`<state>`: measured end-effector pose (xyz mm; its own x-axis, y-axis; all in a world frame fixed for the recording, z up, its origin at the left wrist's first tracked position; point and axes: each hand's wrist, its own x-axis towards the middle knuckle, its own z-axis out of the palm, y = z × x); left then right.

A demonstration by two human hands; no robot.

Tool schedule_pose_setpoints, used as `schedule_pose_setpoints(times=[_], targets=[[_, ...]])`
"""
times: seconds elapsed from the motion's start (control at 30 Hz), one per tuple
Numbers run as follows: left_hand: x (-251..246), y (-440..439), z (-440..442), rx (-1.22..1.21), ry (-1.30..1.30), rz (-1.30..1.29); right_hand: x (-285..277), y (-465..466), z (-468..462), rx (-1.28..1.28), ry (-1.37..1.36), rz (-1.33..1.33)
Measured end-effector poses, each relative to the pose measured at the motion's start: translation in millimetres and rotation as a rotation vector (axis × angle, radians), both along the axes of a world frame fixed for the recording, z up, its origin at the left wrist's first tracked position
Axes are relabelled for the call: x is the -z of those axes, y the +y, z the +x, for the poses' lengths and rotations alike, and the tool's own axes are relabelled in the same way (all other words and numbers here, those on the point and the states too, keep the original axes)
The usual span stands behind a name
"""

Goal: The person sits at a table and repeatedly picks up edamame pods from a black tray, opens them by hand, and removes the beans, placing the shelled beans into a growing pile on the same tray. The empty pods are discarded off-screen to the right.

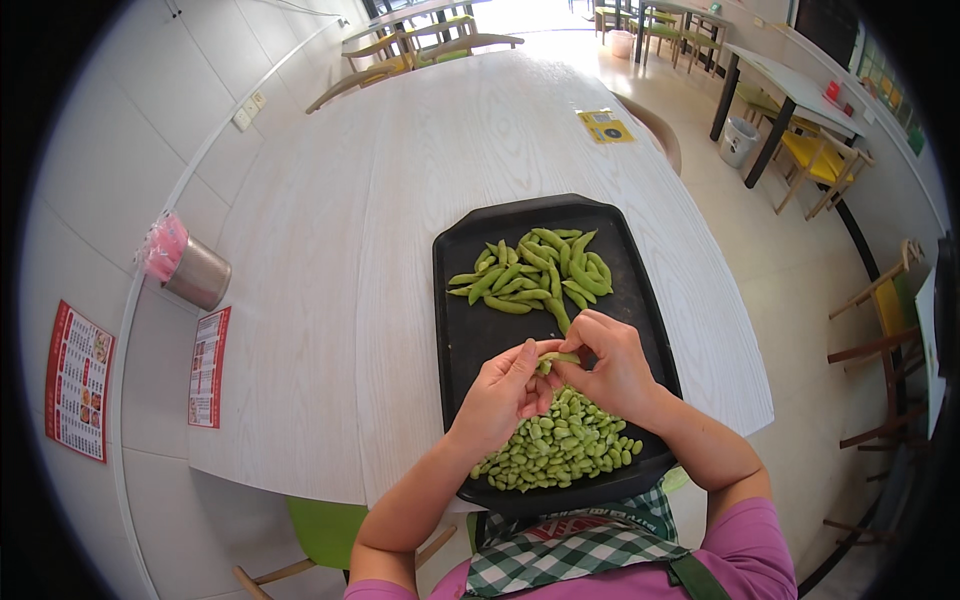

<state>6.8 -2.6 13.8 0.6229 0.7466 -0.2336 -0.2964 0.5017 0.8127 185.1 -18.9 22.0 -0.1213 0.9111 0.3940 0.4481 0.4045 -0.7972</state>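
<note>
A black plastic tray (480,337) lies on the pale wood-grain table. Whole green soybean pods (525,277) are heaped in its far half, and a pile of shelled green beans (562,442) fills the near half. Between the two heaps, my left hand (506,386) and my right hand (611,364) meet over the tray. Both grip one green pod (556,358), my left hand at its left end and my right hand at its right end. The fingers partly hide the pod, and its near side looks split.
On the table's left side stand a perforated metal holder (199,274) with pink packets and a red-edged printed sheet (210,367). A yellow card (606,127) lies near the far right edge. A green chair (322,529) is at the near left; more tables and chairs stand beyond.
</note>
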Motion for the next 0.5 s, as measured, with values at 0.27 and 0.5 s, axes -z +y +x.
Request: schedule_pose_setpoints(times=[0.27,0.5], targets=[[5.7,-1.8,1.7,-0.259,0.176,0.397,4.6,2.1,1.7,-0.054,0.099,-0.074],[6.6,0.4,2.4,-0.262,0.115,0.326,14.3,2.6,0.0,-0.112,0.375,-0.089]])
